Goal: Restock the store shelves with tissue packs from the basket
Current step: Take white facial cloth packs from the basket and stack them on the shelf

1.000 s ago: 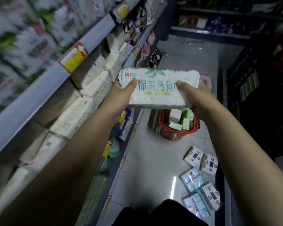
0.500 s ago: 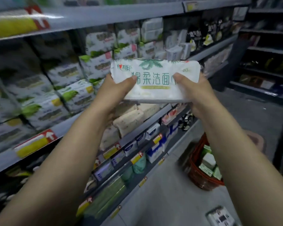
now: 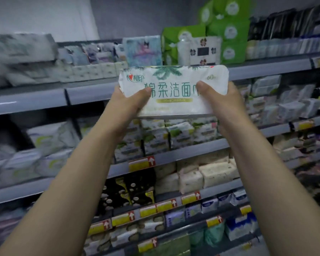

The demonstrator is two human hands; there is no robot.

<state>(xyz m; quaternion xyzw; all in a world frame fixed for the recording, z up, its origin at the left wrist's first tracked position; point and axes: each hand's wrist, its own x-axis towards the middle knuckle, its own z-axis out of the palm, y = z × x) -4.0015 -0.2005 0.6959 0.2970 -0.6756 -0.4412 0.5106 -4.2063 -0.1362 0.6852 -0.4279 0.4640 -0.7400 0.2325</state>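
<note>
A white tissue pack (image 3: 174,80) with green print and a leaf motif is held up in front of the store shelves, level with the second shelf edge (image 3: 44,98) from the top. My left hand (image 3: 126,106) grips its left end, thumb on the front face. My right hand (image 3: 224,106) grips its right end the same way. Similar green-and-white packs (image 3: 181,133) stand on the shelf just below the held pack. The basket is out of view.
Several grey shelves run across the view, packed with tissue goods. Green packs (image 3: 227,32) are stacked on the top shelf at right, beige packs (image 3: 207,174) lie lower, and yellow price tags (image 3: 140,163) line the shelf edges.
My view has swung from the aisle floor and basket to face the shelves head-on. Both hands have lifted the pack higher, toward the upper shelves, with the same grip.
</note>
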